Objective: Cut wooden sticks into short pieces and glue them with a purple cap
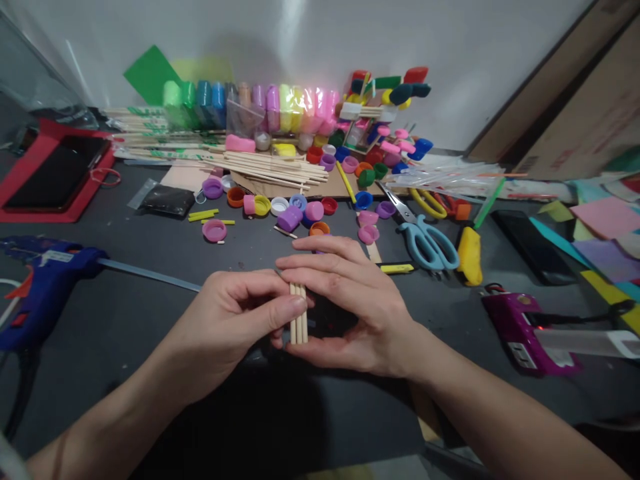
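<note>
Between my two hands, over the dark table, stands a small bundle of short wooden sticks (299,327), lined up side by side. My left hand (245,307) is closed on it, with the thumb across the front and the other fingers behind. My right hand (360,307) holds the bundle end to end, its thumb at the lower ends and its fingers over the upper ends. Those fingertips partly hide the top of the sticks. Beyond the hands lie several plastic bottle caps (290,219) and a yellow-handled cutter (397,269).
At left rests a blue glue gun (55,280) with a long glue stick. Blue-handled scissors (429,243) lie to the right, near a black phone (533,247) and a purple power strip (515,330). Long wooden skewers (275,167) and colored clay packs (250,107) line the back.
</note>
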Demonstrator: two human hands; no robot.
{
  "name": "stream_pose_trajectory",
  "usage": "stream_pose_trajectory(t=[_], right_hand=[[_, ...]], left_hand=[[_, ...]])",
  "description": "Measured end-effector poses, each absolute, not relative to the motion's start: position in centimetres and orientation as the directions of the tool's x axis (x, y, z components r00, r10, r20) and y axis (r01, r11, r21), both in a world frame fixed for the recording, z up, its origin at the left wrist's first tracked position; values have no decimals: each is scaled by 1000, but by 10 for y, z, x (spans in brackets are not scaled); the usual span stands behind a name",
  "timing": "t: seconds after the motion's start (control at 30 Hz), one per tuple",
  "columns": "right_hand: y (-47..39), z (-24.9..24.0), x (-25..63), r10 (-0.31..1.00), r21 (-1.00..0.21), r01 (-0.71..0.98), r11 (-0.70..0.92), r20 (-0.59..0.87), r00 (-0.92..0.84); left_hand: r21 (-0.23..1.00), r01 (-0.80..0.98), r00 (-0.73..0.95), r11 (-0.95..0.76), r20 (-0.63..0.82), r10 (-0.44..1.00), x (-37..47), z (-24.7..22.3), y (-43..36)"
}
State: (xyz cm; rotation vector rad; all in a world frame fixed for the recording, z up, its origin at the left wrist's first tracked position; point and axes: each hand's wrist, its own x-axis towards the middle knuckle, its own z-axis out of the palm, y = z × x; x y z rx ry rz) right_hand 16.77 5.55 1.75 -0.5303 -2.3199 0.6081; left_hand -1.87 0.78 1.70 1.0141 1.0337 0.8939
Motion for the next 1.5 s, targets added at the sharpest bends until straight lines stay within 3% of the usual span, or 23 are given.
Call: stream_pose_trajectory(t=[0.23, 0.57, 0.77, 0.93, 1.1, 1.5], right_hand=[[56, 16, 167, 489, -495, 207, 844, 553, -674], [56, 14, 167, 478, -500, 179, 847, 573, -666], [56, 11, 168, 462, -480, 165, 861, 605, -649], [56, 15, 167, 469, -470, 183, 863, 615, -634], [57, 18, 167, 488, -462, 216, 860, 619, -615], [57, 16, 166, 522, -508, 222, 832, 581, -625]], left_hand=[[872, -203, 413, 446, -337, 846, -18, 17, 7], [892, -225, 379, 393, -291, 879, -17, 14, 5], [937, -130, 326, 325, -269, 906, -15, 14, 3], [927, -104, 388, 360, -296, 873, -19, 13, 5], [927, -102, 322, 362, -313, 893, -22, 9, 8], [896, -79, 351, 436, -385, 854, -18, 11, 7]])
